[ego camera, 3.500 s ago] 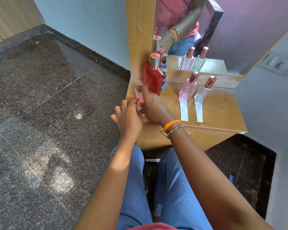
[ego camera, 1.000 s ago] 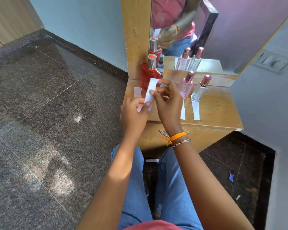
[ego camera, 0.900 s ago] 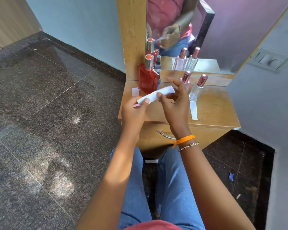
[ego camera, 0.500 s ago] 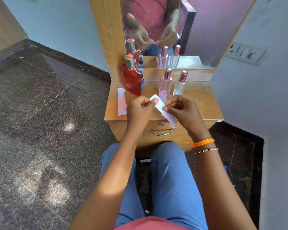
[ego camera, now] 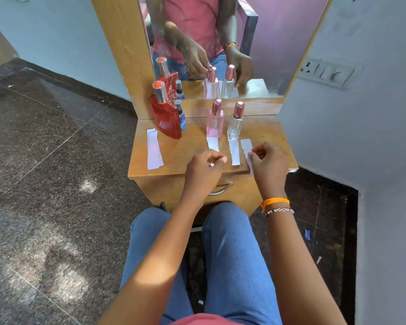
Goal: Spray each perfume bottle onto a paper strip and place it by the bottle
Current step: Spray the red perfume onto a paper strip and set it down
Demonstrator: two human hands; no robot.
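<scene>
Four bottles stand at the back of the wooden dresser top (ego camera: 188,158): a red perfume bottle (ego camera: 165,118), a small blue bottle (ego camera: 181,116) behind it, a pink bottle (ego camera: 215,123) and a clear bottle (ego camera: 235,124). One paper strip (ego camera: 212,144) lies in front of the pink bottle, another (ego camera: 234,151) in front of the clear one. A third strip (ego camera: 246,146) lies flat to the right of the clear bottle, its near end pinched under my right hand (ego camera: 270,163). My left hand (ego camera: 204,167) hovers curled over the front edge, holding nothing.
A small stack of spare strips (ego camera: 154,150) lies at the dresser's left edge beside the red bottle. A mirror (ego camera: 209,43) rises behind the bottles. A wall with a switch plate (ego camera: 326,72) closes the right side. My knees sit under the drawer handle (ego camera: 220,190).
The strip both hands held in the air has come down onto the dresser right of the clear bottle. My left hand has let go of it and drawn back.
</scene>
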